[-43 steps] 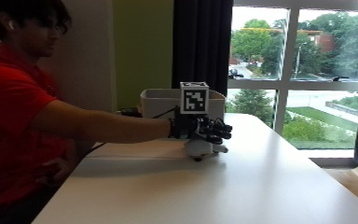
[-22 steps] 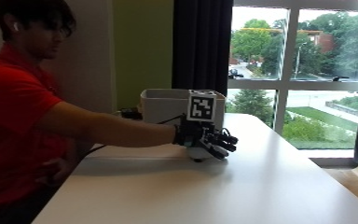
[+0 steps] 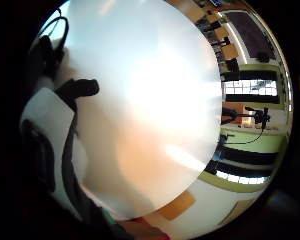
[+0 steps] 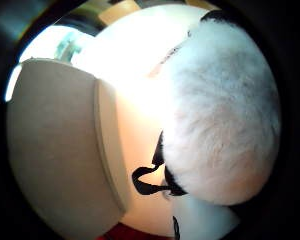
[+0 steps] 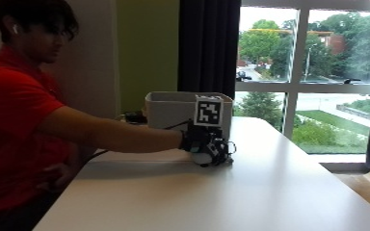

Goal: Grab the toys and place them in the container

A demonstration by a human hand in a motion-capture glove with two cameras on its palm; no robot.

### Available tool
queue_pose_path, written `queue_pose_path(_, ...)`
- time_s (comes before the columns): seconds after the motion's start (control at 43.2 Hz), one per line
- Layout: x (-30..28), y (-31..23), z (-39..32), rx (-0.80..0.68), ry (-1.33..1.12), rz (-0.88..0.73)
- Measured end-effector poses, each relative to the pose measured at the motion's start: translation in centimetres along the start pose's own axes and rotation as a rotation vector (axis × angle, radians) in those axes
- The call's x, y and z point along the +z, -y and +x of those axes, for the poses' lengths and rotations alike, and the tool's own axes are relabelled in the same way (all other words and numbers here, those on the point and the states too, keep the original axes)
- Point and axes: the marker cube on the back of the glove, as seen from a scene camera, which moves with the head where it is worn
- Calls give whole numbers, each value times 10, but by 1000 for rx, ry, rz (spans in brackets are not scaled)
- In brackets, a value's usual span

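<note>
Since a second ago my right hand (image 5: 207, 147) has eased slightly rightward along the white table (image 5: 249, 197), fingers seemingly curled round a fluffy white toy (image 4: 222, 115), just beside the grey container (image 5: 172, 108), no readable labels

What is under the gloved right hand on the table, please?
A white fluffy toy lies on the white table under the right hand, beside the grey container. The hand hides most of it from outside.

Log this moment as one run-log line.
phase: grasping toy | right hand: on white plush toy, low on white table | container: grey bin just behind hand | toy in bin: not yet
</note>
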Motion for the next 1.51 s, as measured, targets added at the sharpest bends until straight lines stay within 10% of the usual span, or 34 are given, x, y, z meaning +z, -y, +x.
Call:
queue_pose_path(1.089,-1,3,-4,-36,-26,218)
queue_pose_path(1.506,-115,-55,12,-112,30,346)
